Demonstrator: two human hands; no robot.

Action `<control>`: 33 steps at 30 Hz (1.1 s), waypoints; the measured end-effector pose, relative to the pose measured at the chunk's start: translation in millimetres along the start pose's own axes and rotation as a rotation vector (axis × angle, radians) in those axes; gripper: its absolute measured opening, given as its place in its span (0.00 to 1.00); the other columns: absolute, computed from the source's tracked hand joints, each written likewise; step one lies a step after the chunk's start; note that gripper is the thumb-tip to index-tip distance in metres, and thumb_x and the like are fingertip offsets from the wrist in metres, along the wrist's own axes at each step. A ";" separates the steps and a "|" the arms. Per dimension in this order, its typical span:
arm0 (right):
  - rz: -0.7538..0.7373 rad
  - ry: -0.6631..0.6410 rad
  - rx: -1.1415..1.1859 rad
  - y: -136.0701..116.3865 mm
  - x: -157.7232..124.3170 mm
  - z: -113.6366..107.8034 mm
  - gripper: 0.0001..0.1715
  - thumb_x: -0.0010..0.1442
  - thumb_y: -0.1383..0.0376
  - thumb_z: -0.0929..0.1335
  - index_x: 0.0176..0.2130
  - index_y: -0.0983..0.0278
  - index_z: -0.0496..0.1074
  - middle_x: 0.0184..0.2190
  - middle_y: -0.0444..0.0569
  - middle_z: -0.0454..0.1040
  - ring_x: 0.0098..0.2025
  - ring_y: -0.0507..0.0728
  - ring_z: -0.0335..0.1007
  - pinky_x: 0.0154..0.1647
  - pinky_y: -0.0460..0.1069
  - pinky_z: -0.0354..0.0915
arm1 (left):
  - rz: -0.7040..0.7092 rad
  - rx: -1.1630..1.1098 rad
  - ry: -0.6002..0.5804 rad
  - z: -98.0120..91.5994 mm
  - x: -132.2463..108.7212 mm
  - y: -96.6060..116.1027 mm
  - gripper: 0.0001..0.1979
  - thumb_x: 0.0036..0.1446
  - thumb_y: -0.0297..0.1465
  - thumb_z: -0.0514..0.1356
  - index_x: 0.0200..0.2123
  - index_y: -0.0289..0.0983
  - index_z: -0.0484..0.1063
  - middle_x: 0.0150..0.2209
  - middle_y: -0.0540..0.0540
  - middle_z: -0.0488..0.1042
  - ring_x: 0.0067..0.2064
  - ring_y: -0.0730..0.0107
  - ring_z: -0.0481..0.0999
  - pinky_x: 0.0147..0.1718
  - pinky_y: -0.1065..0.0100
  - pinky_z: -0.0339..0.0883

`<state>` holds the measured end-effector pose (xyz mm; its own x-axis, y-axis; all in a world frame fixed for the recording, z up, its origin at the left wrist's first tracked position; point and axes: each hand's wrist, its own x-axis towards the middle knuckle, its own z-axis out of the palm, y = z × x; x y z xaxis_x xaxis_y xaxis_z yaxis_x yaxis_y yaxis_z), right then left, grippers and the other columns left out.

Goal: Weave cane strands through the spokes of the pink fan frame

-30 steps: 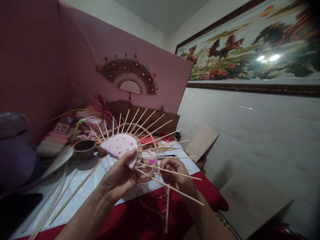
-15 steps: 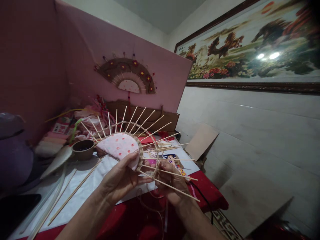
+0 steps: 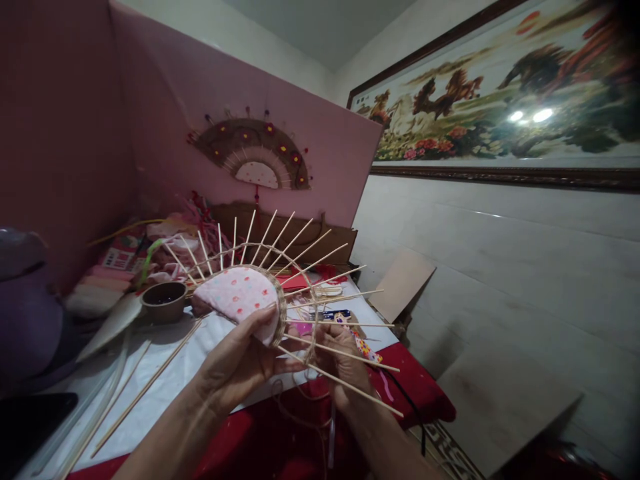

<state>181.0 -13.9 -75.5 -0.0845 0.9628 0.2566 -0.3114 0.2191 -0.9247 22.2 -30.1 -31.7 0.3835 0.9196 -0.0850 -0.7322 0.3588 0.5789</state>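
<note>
A half-round fan frame is held over the table, its pale spotted cloth centre edged with twine. Thin wooden sticks radiate from that edge, and a hoop of twine crosses them partway out. My left hand grips the fan frame at its lower right, thumb on the cloth and fingers behind. Beside it, my right hand is closed on the twine among the lowest sticks; its fingertips are partly hidden. Loose twine hangs below both hands.
A brown bowl stands left of the frame, with long loose sticks nearby. Cloth pieces pile up at the back left. A blue-handled tool lies beyond my right hand. A finished fan hangs on the pink board.
The fan frame has tilted slightly, its right-hand sticks now pointing a little lower and farther right. My right hand has shifted slightly at the lowest sticks. Both hands keep their hold.
</note>
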 end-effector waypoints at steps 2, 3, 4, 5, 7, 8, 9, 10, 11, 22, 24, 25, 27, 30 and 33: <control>0.032 0.016 0.036 -1.7 1.4 -1.9 0.20 0.45 0.53 0.75 0.27 0.63 0.67 0.17 0.38 0.63 0.14 0.46 0.51 0.15 0.43 0.52 | -0.021 -0.009 -0.027 0.6 -0.9 0.0 0.07 0.58 0.27 0.56 0.34 0.31 0.73 0.29 0.38 0.79 0.31 0.57 0.78 0.32 0.47 0.74; 0.041 0.025 0.053 -3.0 2.1 -2.6 0.21 0.43 0.53 0.76 0.27 0.63 0.67 0.17 0.38 0.64 0.14 0.46 0.51 0.14 0.42 0.51 | -0.029 -0.023 -0.043 0.9 -1.2 0.0 0.07 0.58 0.28 0.56 0.34 0.31 0.73 0.29 0.38 0.79 0.31 0.57 0.79 0.32 0.46 0.73; 0.039 0.033 0.059 -4.4 2.6 -3.0 0.21 0.42 0.54 0.76 0.27 0.63 0.67 0.17 0.38 0.65 0.15 0.46 0.52 0.14 0.42 0.52 | -0.030 -0.040 -0.056 1.0 -1.4 0.0 0.08 0.58 0.27 0.56 0.34 0.30 0.73 0.29 0.38 0.79 0.31 0.57 0.79 0.33 0.45 0.73; 0.031 0.040 0.061 -6.0 3.1 -3.1 0.21 0.41 0.54 0.77 0.27 0.63 0.67 0.18 0.38 0.66 0.16 0.46 0.54 0.15 0.42 0.52 | -0.028 -0.052 -0.065 1.0 -1.5 0.0 0.08 0.59 0.27 0.55 0.34 0.30 0.73 0.28 0.38 0.79 0.31 0.57 0.79 0.33 0.44 0.73; 0.015 0.043 0.053 -9.5 4.3 -3.1 0.21 0.41 0.54 0.77 0.26 0.63 0.68 0.18 0.39 0.66 0.17 0.47 0.56 0.17 0.42 0.55 | -0.016 -0.058 -0.073 0.9 -1.2 -0.1 0.09 0.59 0.27 0.54 0.35 0.31 0.73 0.28 0.39 0.79 0.31 0.57 0.79 0.31 0.46 0.74; 0.008 0.039 0.044 -11.4 5.3 -3.4 0.20 0.42 0.55 0.77 0.26 0.63 0.69 0.18 0.39 0.66 0.17 0.47 0.57 0.17 0.43 0.56 | -0.010 -0.056 -0.078 0.6 -0.9 -0.1 0.08 0.59 0.26 0.54 0.35 0.31 0.73 0.28 0.39 0.79 0.31 0.57 0.79 0.30 0.48 0.74; 0.004 0.034 0.037 -13.5 6.6 -4.3 0.19 0.42 0.55 0.77 0.25 0.64 0.69 0.18 0.39 0.66 0.18 0.47 0.57 0.18 0.43 0.56 | -0.007 -0.053 -0.084 0.4 -0.4 -0.2 0.08 0.59 0.26 0.54 0.34 0.31 0.73 0.28 0.39 0.79 0.32 0.57 0.79 0.30 0.50 0.75; -0.006 0.032 0.023 -15.8 8.4 -6.1 0.18 0.43 0.56 0.77 0.24 0.64 0.70 0.17 0.39 0.66 0.18 0.47 0.57 0.19 0.43 0.57 | -0.007 -0.049 -0.090 0.1 0.2 -0.2 0.08 0.59 0.26 0.54 0.34 0.32 0.73 0.29 0.39 0.79 0.32 0.56 0.79 0.30 0.51 0.75; -0.023 0.032 -0.009 -18.3 10.6 -8.8 0.17 0.43 0.57 0.77 0.24 0.64 0.70 0.18 0.40 0.66 0.19 0.48 0.57 0.20 0.43 0.57 | -0.007 -0.045 -0.094 -0.3 0.8 -0.2 0.07 0.58 0.26 0.55 0.34 0.32 0.73 0.29 0.39 0.79 0.33 0.56 0.79 0.31 0.51 0.75; -0.186 0.048 -0.187 -47.5 25.3 -70.1 0.11 0.49 0.59 0.74 0.30 0.62 0.73 0.23 0.40 0.67 0.22 0.47 0.56 0.22 0.42 0.53 | 0.075 -0.011 0.019 -0.1 -0.5 6.8 0.06 0.56 0.23 0.57 0.32 0.32 0.74 0.29 0.41 0.79 0.31 0.60 0.79 0.37 0.50 0.73; -0.182 0.084 -0.120 -51.2 23.1 -77.0 0.11 0.48 0.60 0.75 0.30 0.62 0.73 0.23 0.39 0.66 0.22 0.46 0.55 0.21 0.42 0.52 | 0.072 0.004 0.024 -0.3 0.1 9.3 0.05 0.55 0.23 0.57 0.33 0.31 0.75 0.29 0.40 0.80 0.32 0.58 0.79 0.36 0.50 0.74; -0.188 0.099 -0.095 -53.2 21.7 -79.1 0.11 0.47 0.61 0.75 0.31 0.62 0.73 0.23 0.39 0.66 0.21 0.46 0.54 0.20 0.41 0.51 | 0.069 0.013 0.029 -0.5 0.5 10.2 0.05 0.55 0.23 0.58 0.32 0.31 0.75 0.29 0.39 0.80 0.31 0.58 0.79 0.35 0.50 0.74; -0.219 0.118 -0.086 -58.0 18.2 -80.5 0.11 0.47 0.62 0.75 0.31 0.62 0.73 0.22 0.39 0.65 0.21 0.45 0.54 0.20 0.41 0.51 | 0.062 0.037 0.055 -1.1 1.4 11.0 0.05 0.54 0.23 0.58 0.31 0.31 0.75 0.28 0.39 0.79 0.31 0.56 0.79 0.34 0.51 0.74; -0.325 0.172 -0.185 -67.9 14.1 -77.2 0.10 0.46 0.63 0.76 0.30 0.62 0.74 0.23 0.40 0.69 0.23 0.46 0.59 0.23 0.41 0.56 | 0.059 0.080 0.093 -2.9 1.8 10.7 0.04 0.53 0.22 0.59 0.30 0.32 0.75 0.27 0.40 0.79 0.30 0.56 0.79 0.33 0.52 0.74; -0.410 0.217 -0.339 -78.4 16.2 -74.4 0.09 0.45 0.64 0.76 0.29 0.62 0.74 0.26 0.42 0.72 0.28 0.49 0.66 0.29 0.44 0.62 | -0.008 0.145 0.087 -4.8 1.4 10.5 0.03 0.51 0.24 0.61 0.30 0.31 0.75 0.28 0.38 0.79 0.32 0.54 0.79 0.37 0.50 0.73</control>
<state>274.4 -3.7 -19.8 0.1870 0.7907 0.5829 0.0465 0.5856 -0.8093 12.3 -24.3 -29.7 0.3339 0.9295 -0.1566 -0.6381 0.3452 0.6882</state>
